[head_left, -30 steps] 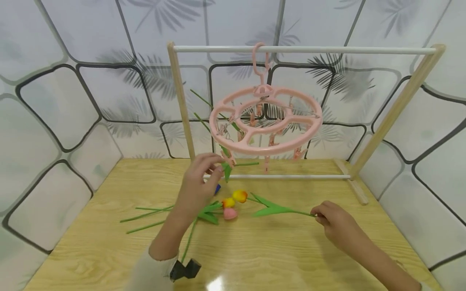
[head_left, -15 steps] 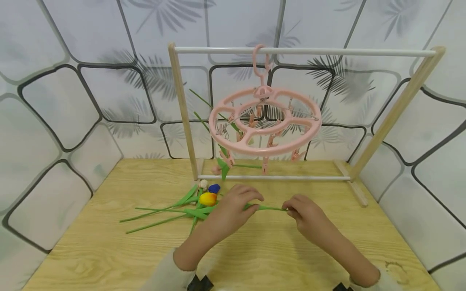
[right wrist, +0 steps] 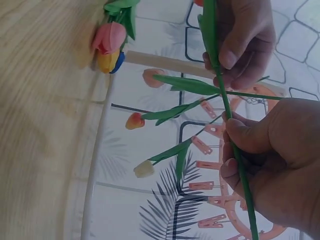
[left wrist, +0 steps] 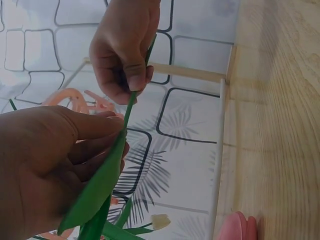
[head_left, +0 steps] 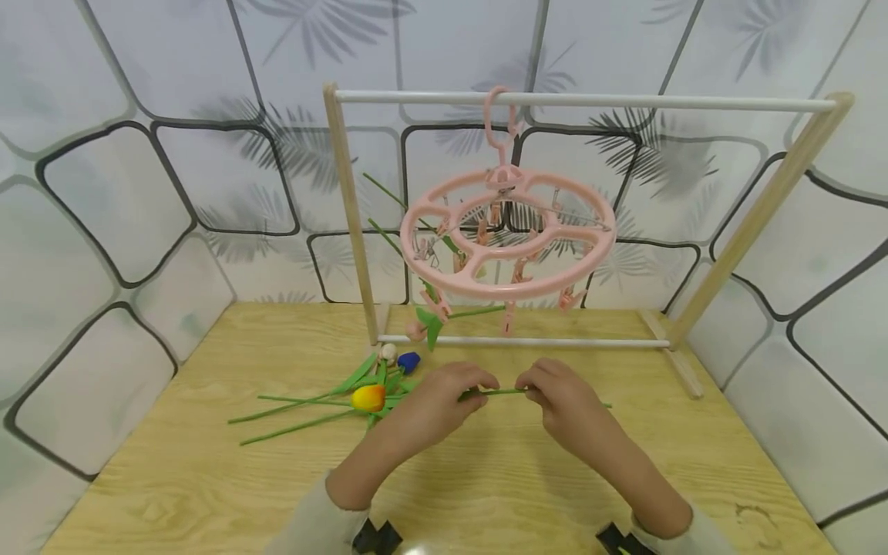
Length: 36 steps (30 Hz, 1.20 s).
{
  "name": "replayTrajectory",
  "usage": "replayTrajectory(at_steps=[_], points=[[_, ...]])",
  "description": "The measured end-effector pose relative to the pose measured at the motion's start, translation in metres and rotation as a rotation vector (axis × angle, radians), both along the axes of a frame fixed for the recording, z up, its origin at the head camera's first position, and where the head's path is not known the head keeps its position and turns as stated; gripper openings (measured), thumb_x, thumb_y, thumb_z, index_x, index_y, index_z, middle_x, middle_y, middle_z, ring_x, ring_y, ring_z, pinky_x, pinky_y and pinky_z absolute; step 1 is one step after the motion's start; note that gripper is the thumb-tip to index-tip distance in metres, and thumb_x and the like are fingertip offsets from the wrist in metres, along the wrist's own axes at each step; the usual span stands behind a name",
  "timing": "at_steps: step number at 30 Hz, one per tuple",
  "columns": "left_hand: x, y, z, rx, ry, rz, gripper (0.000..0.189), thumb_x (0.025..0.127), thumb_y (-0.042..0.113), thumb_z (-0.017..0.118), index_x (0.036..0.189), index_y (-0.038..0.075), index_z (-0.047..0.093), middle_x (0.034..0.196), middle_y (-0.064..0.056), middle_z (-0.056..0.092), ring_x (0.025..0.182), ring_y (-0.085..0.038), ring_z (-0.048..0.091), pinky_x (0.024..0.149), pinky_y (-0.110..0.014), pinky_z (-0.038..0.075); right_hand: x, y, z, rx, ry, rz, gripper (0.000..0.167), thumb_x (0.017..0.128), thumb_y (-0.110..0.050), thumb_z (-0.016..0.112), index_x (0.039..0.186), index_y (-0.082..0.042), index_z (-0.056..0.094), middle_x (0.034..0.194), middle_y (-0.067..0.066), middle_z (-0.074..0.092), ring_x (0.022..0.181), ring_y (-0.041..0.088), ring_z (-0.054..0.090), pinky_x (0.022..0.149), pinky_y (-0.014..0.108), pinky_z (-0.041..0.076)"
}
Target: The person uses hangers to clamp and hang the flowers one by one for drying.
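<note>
In the head view my left hand (head_left: 444, 397) and right hand (head_left: 565, 397) are close together above the table, on one artificial tulip. Its yellow-orange bloom (head_left: 368, 398) shows beyond my left forearm. The left thumb and fingers pinch the green stem (left wrist: 128, 112) near the base of the long leaf (left wrist: 100, 185). Further along, toward the free end, my right thumb and fingers grip the same stem (right wrist: 243, 180). A round pink clip hanger (head_left: 506, 291) hangs behind the hands. Tulips hang from its clips, including a peach one (right wrist: 152, 77), a red-orange one (right wrist: 135, 121) and a white one (right wrist: 144, 169).
The hanger hooks over a white rod (head_left: 624, 100) on a wooden-ended rack (head_left: 756, 216). More tulips lie on the wood table (head_left: 208, 493) at left, with white (head_left: 388, 354), blue (head_left: 408, 362) and pink (right wrist: 111, 37) blooms. A patterned backdrop (head_left: 229, 169) surrounds the table.
My left hand has come down from the hanger's left clip to the tulip held by my right hand. The right hand has moved left along with the tulip, whose bloom has shifted left.
</note>
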<state>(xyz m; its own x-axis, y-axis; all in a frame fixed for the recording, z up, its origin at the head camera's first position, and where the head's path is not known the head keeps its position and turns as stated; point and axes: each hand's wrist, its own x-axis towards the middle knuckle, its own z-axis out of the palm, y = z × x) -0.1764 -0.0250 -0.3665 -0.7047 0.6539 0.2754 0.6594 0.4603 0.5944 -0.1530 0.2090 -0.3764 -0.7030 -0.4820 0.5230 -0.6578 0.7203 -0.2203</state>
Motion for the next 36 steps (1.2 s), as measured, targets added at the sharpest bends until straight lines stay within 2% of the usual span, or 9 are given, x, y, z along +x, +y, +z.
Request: replayTrajectory(at_steps=[8,17,21,24,26,28,32,36], points=[[-0.006,-0.001,-0.002,0.019,-0.108,0.004,0.026,0.099,0.008,0.065,0.123,0.016,0.070,0.117,0.002,0.070,0.096,-0.007,0.064,0.082,-0.019,0.054,-0.002,-0.002,0.006,0.019,-0.022,-0.010,0.019,0.085,0.009,0.073,0.094,-0.007,0.070,0.088,0.000,0.064,0.080,0.013,0.060,0.070,0.026,0.055],[-0.011,-0.003,-0.009,0.074,-0.187,-0.045,0.027,0.101,0.009,0.061,0.125,0.018,0.070,0.117,0.004,0.068,0.096,-0.005,0.062,0.082,-0.021,0.054,0.000,-0.003,0.012,-0.022,-0.077,-0.008,0.018,0.086,0.006,0.074,0.097,-0.008,0.072,0.090,-0.001,0.065,0.079,0.011,0.059,0.068,0.024,0.053],[-0.012,-0.004,-0.011,0.102,-0.241,-0.044,0.028,0.102,0.011,0.060,0.127,0.020,0.070,0.115,0.007,0.067,0.095,-0.006,0.061,0.081,-0.023,0.054,0.007,-0.002,0.021,-0.072,-0.107,-0.068,0.018,0.092,-0.006,0.073,0.109,-0.013,0.072,0.104,-0.002,0.068,0.091,0.013,0.062,0.071,0.028,0.054],[-0.011,-0.004,-0.011,0.128,-0.267,-0.045,0.028,0.102,0.013,0.060,0.127,0.021,0.069,0.115,0.008,0.066,0.095,-0.007,0.060,0.081,-0.025,0.054,0.014,0.003,0.032,-0.153,-0.036,-0.081,0.023,0.093,-0.008,0.072,0.115,-0.014,0.071,0.111,-0.002,0.069,0.101,0.016,0.062,0.076,0.031,0.054],[-0.010,-0.003,-0.010,0.153,-0.286,-0.040,0.028,0.103,0.013,0.059,0.128,0.022,0.068,0.116,0.008,0.066,0.096,-0.008,0.060,0.083,-0.027,0.054,0.018,0.009,0.040,-0.223,0.021,-0.049,0.027,0.092,-0.002,0.072,0.116,-0.014,0.071,0.110,-0.002,0.069,0.099,0.012,0.062,0.078,0.028,0.052],[-0.010,-0.003,-0.009,0.185,-0.307,-0.024,0.029,0.103,0.014,0.059,0.129,0.022,0.067,0.118,0.007,0.065,0.099,-0.009,0.060,0.086,-0.029,0.053,0.023,0.016,0.047,-0.292,0.037,0.014,0.032,0.090,0.004,0.071,0.116,-0.012,0.071,0.108,-0.003,0.069,0.094,0.008,0.061,0.078,0.022,0.051],[-0.008,-0.003,-0.007,0.272,-0.347,0.001,0.030,0.103,0.015,0.059,0.131,0.022,0.066,0.120,0.002,0.064,0.102,-0.012,0.062,0.088,-0.031,0.054,0.031,0.022,0.054,-0.355,-0.067,0.108,0.035,0.091,0.007,0.068,0.118,-0.015,0.070,0.105,-0.009,0.069,0.089,0.002,0.062,0.077,0.017,0.052],[-0.006,-0.003,-0.005,0.362,-0.348,-0.022,0.030,0.102,0.016,0.061,0.132,0.017,0.065,0.122,-0.005,0.065,0.103,-0.016,0.064,0.087,-0.031,0.055,0.028,0.019,0.046,-0.343,-0.147,0.129,0.031,0.094,0.002,0.068,0.117,-0.018,0.071,0.105,-0.010,0.070,0.088,0.004,0.065,0.077,0.021,0.055]])
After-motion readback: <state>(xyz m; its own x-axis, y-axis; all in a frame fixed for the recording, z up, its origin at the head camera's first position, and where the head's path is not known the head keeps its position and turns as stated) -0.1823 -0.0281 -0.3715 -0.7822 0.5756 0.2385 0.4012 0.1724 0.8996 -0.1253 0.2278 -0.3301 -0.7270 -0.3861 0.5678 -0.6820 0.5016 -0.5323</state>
